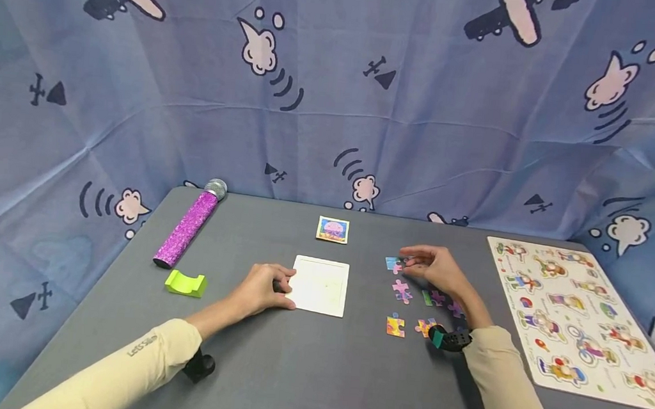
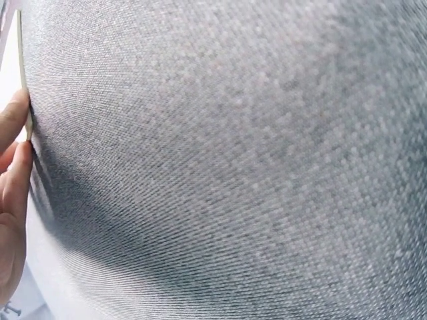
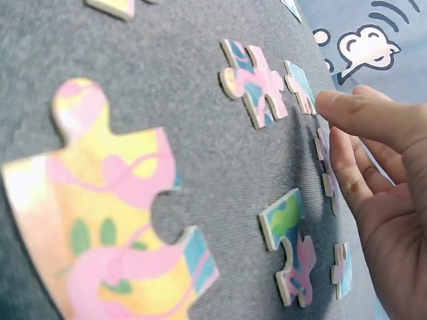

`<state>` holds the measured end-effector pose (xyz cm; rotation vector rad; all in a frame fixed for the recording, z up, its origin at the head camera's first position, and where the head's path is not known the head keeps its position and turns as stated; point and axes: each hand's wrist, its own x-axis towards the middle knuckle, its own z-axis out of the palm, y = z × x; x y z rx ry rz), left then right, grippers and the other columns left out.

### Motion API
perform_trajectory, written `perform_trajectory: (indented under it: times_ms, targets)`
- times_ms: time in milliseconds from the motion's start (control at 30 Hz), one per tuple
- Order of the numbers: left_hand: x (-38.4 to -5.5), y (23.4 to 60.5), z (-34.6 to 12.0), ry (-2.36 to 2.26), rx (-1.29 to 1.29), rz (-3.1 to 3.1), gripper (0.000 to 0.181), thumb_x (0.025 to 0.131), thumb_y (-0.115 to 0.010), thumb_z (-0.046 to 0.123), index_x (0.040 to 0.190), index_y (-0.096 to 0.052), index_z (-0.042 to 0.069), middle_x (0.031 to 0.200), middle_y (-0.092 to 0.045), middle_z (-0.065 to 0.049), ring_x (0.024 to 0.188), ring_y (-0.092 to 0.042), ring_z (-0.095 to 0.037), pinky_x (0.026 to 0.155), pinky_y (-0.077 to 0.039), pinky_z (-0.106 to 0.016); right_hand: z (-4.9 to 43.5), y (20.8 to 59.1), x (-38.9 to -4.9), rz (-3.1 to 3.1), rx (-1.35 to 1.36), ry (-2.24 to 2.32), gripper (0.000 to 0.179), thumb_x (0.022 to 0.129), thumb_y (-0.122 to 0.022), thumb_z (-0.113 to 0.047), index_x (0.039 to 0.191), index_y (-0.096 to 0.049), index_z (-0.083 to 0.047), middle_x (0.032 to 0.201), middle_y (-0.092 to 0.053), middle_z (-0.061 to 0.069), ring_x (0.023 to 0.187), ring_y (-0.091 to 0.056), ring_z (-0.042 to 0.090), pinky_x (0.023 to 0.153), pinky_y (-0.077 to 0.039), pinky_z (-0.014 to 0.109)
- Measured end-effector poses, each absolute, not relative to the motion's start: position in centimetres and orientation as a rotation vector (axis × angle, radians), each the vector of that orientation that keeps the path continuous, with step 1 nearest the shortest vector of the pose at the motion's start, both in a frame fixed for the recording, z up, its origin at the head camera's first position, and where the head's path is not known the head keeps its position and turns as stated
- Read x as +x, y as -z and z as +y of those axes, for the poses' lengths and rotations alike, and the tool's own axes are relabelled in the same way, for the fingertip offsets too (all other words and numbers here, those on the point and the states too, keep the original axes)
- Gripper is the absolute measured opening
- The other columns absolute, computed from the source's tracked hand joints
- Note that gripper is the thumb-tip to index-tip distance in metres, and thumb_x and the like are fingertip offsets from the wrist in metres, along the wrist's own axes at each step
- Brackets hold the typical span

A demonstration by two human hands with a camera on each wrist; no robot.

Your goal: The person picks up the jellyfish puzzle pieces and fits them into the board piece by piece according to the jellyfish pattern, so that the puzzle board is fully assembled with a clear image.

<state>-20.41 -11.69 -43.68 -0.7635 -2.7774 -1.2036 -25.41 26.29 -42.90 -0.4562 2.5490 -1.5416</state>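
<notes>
A white square puzzle tray (image 1: 321, 287) with a raised rim lies mid-table. My left hand (image 1: 260, 289) holds its left edge, thumb and fingers bent against the rim; the left wrist view catches only those fingers (image 2: 15, 123) and a sliver of the tray. Over on the right, my right hand (image 1: 438, 269) hovers low above loose jigsaw pieces, thumb and index finger slightly apart. Nearest its fingertips is a blue and pink puzzle piece (image 3: 301, 87), which lies on the cloth. Closer to me are a yellow and pink piece (image 1: 395, 326) and a green-cornered piece (image 3: 290, 243).
A small jellyfish picture card (image 1: 333, 230) lies behind the tray. On the left are a glittery purple microphone (image 1: 190, 226) and a lime-green curved block (image 1: 185, 284). A large picture board (image 1: 578, 320) covers the table's right side. A patterned blue curtain (image 1: 324, 101) hangs behind.
</notes>
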Motion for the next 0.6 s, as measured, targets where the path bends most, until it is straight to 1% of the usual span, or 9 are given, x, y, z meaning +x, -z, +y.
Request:
perform_trajectory:
  times_ms: [133,267,467,600]
  targets:
    - [-20.52,43.63,-11.51,1.204,-0.749,-2.781,0.024,0.06,-0.09,0.01,0.066,-0.068,0.006,0.11,-0.069,-0.015,0.104,-0.065,-0.028,0.086,-0.049,-0.04,26.34,43.1,-25.67,2.546,-0.47,1.532,0.041,0.083,-0.071,0.001,0.12,-0.059,0.012,0.112,-0.064,0.028,0.081,-0.064,0.011,0.069,-0.05,0.021]
    - [-20.63,43.71,-11.36,1.202,-0.738,-2.79,0.024,0.06,-0.091,0.01,0.064,-0.067,0.006,0.109,-0.069,-0.014,0.103,-0.065,-0.027,0.085,-0.05,-0.039,26.51,43.31,-25.74,2.574,-0.454,1.483,0.039,0.083,-0.07,0.002,0.119,-0.059,0.012,0.107,-0.065,0.027,0.078,-0.064,0.01,0.068,-0.05,0.021]
    - [-20.67,43.76,-11.44,1.189,-0.739,-2.792,0.025,0.059,-0.091,0.01,0.065,-0.067,0.005,0.108,-0.07,-0.015,0.103,-0.065,-0.028,0.086,-0.049,-0.039,26.37,43.1,-25.81,2.622,-0.45,1.386,0.037,0.084,-0.068,0.002,0.118,-0.06,0.012,0.098,-0.068,0.022,0.075,-0.062,0.013,0.065,-0.048,0.021]
    - [-20.65,43.63,-11.53,1.173,-0.732,-2.81,0.025,0.06,-0.091,0.011,0.064,-0.066,0.006,0.108,-0.07,-0.014,0.103,-0.065,-0.027,0.086,-0.049,-0.039,26.13,42.94,-25.89,2.642,-0.458,1.36,0.036,0.083,-0.069,0.002,0.116,-0.061,0.012,0.097,-0.068,0.021,0.074,-0.061,0.015,0.064,-0.048,0.022]
